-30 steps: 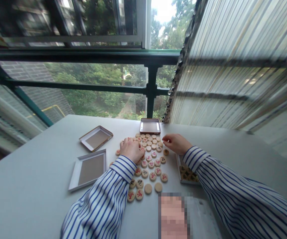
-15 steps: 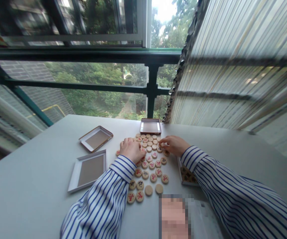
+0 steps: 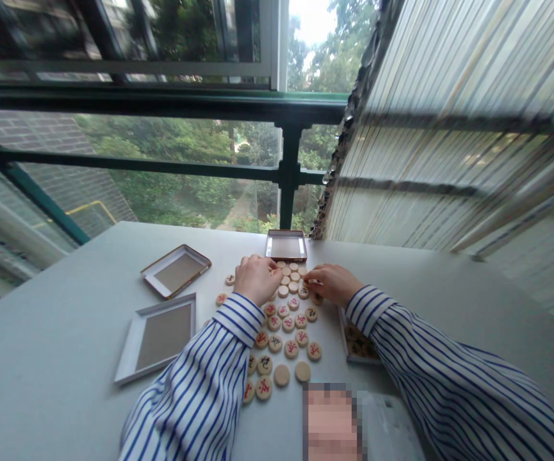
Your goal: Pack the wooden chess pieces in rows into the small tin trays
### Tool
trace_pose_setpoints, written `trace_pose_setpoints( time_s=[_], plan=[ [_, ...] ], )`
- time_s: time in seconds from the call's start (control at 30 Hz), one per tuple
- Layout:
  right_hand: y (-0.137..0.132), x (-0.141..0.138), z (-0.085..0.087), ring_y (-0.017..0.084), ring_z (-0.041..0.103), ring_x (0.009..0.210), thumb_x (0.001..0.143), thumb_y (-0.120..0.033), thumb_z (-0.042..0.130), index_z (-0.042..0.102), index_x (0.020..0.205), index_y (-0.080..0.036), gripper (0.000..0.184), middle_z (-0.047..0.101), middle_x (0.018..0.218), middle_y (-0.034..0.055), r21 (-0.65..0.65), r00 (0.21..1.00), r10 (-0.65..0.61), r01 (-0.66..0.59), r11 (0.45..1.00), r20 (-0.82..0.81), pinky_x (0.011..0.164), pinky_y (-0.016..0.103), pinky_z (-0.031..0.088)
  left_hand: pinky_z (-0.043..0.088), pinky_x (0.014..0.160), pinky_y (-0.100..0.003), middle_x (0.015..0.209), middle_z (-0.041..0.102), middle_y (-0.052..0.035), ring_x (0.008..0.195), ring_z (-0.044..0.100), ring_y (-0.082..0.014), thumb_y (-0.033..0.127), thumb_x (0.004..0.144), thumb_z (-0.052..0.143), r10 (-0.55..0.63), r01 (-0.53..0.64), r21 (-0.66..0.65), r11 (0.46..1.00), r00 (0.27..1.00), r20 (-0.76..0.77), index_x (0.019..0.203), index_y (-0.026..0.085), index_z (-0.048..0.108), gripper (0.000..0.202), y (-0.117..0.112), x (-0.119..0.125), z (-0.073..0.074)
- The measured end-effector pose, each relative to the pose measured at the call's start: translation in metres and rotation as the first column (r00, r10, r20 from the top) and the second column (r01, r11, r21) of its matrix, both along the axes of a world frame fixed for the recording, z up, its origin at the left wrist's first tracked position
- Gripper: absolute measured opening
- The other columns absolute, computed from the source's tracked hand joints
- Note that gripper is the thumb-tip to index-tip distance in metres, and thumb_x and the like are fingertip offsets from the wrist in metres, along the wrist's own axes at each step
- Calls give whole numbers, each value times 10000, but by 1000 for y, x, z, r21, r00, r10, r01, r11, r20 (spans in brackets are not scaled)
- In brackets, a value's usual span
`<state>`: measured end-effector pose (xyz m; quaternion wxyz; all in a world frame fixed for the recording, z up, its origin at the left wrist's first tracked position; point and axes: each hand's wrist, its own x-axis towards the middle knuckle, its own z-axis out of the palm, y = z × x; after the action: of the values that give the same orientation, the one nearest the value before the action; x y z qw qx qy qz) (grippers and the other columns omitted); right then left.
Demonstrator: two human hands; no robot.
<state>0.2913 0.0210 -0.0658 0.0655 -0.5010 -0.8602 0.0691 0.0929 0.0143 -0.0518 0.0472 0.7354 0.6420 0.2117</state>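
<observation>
Round wooden xiangqi pieces (image 3: 291, 348) are spread over the table in loose rows, some with red or black characters up and others blank side up. My left hand (image 3: 257, 280) is at the left of the far cluster, fingers curled, thumb and fingertips closed about a piece at the cluster's edge. Across from it, my right hand (image 3: 333, 283) reaches in from the right, thumb and fingers pinched on a piece at that side. Blank pieces (image 3: 284, 291) lie between the two hands. Part of the set is hidden beneath the left hand and sleeve.
Shallow trays stand on the white table (image 3: 65, 320): a brown-rimmed one (image 3: 177, 271) and a white one (image 3: 156, 338) at left, another (image 3: 286, 245) at the back. A box (image 3: 359, 346) holding pieces sits partly under my right sleeve. A pixelated patch (image 3: 333, 422) covers something in front.
My left hand has shifted slightly up and right, toward the far blank pieces, uncovering pieces at its left. My right hand stays by the cluster's right side. The view has shifted slightly.
</observation>
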Motion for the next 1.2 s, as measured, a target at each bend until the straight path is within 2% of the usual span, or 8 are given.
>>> trace_pose_setpoints(
  time_s=[0.1,0.2,0.33,0.43,0.63,0.97,1.1,1.2],
  plan=[
    [3,4,-1,159,591,766,829,-318,414,647,977,-198,301,668,883,63,-22,998,-20,19,1000,-54,665,238,409,407,764,-354,851,607,-75,872,507,-255,403,729,465,-25,25,8,1000,1000,0,818,238,671,279,1,1,-4],
    [7,9,-3,134,590,722,849,-347,382,635,989,-172,337,670,848,48,-113,976,-72,50,992,-206,636,218,422,410,758,-352,850,609,-76,870,507,-254,422,733,457,-26,26,18,999,1000,-3,821,236,669,295,2,-3,-4],
    [13,12,-8,116,578,623,829,-324,420,630,958,-141,306,655,779,44,-294,871,-198,65,954,-450,568,218,438,412,763,-360,854,616,-75,877,512,-259,436,735,451,-36,36,9,999,999,-9,842,240,665,310,4,-7,-5],
    [14,9,-10,105,563,586,815,-276,442,616,961,-121,275,643,761,52,-344,805,-264,79,936,-532,551,219,450,414,766,-370,862,621,-73,887,514,-266,448,732,448,-46,46,-13,999,999,-10,859,245,662,321,5,-9,-4],
    [11,4,-7,88,537,560,798,-207,447,605,978,-139,249,605,704,25,-371,747,-283,52,927,-602,544,216,450,408,783,-349,881,624,-69,895,518,-249,441,737,442,-48,48,-46,998,999,-18,891,236,659,336,5,-12,0],
    [7,5,-1,91,544,589,792,-197,452,597,995,-119,261,614,736,41,-398,744,-286,29,917,-603,581,232,460,409,796,-355,909,634,-71,914,522,-258,442,741,458,-78,78,-32,996,997,-7,885,231,661,326,2,-7,1],
    [4,8,2,97,560,616,771,-213,494,587,1011,-125,272,635,771,46,-404,745,-271,3,915,-609,618,243,466,411,811,-340,910,647,-62,899,540,-237,398,748,464,-135,136,-17,991,990,34,880,221,661,296,0,-3,2],
    [-1,10,7,100,562,618,762,-222,511,577,1003,-114,273,646,784,55,-417,734,-263,-30,908,-626,623,249,463,426,793,-309,896,663,-51,870,566,-212,379,760,461,-210,213,-14,977,970,127,897,212,659,293,-1,2,1]
  ],
)
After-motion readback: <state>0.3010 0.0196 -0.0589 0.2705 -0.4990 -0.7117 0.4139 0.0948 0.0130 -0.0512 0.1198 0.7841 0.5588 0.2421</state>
